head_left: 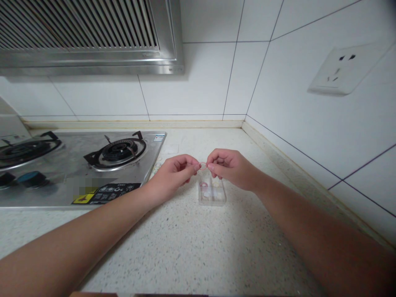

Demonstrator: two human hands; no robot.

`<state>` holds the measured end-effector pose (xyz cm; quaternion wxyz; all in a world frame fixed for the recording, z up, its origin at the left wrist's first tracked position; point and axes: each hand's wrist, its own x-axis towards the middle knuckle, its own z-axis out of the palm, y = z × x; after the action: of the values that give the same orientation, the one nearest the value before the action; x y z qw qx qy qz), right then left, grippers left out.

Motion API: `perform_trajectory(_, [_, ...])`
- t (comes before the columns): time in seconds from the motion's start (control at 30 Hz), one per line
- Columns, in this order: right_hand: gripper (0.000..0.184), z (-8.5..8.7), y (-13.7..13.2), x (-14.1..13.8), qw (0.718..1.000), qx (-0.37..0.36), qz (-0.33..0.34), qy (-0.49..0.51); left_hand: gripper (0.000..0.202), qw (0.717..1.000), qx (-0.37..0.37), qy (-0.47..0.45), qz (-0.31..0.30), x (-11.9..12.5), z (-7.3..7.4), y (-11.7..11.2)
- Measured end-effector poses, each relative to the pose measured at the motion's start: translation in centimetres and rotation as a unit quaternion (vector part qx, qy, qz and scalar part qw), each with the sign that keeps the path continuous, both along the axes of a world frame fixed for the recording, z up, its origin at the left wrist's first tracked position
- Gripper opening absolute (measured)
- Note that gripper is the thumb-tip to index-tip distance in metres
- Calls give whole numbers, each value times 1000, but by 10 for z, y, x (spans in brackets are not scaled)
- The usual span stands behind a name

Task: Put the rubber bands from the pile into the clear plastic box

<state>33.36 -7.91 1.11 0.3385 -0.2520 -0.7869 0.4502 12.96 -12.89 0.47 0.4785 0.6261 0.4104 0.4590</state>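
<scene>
A thin pinkish loop (203, 166), which looks like a small elastic band, is held between my two hands above the counter. My left hand (181, 171) pinches its left side between thumb and fingertips. On its right side, my right hand (227, 167) grips it in the same kind of pinch. Just below and partly behind the hands stands a small clear plastic box (212, 202) with compartments. Pink ring-like pieces (204, 185) show inside it, too blurred to tell exactly. A few faint small loops (158, 162) lie on the counter left of my left hand.
A steel gas stove (123, 165) with two burners is set into the speckled counter (185, 247) on the left. Overhead at left hangs a range hood (167, 49). White tiled walls meet in a corner, and a socket (337, 70) is on the right wall.
</scene>
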Motion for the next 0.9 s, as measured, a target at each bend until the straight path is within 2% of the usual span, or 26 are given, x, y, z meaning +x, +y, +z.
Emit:
perform_trajectory(0.4, [15,-1,-2,-2,999,12,25,30,27,999,-26,-10,-27,0,-1,-1])
perform_trajectory(0.53, [21,-2,-3,-3,998,21,40,43,29,999,-37,-16,-29,0,-2,-1])
perform_trajectory(0.8, [19,1,-5,-4,999,47,-5,-2,32,997,-49,9,-52,-1,-5,0])
perform_trajectory(0.9, [20,3,-5,-3,999,54,-1,-5,33,996,-58,12,-69,-2,-7,0])
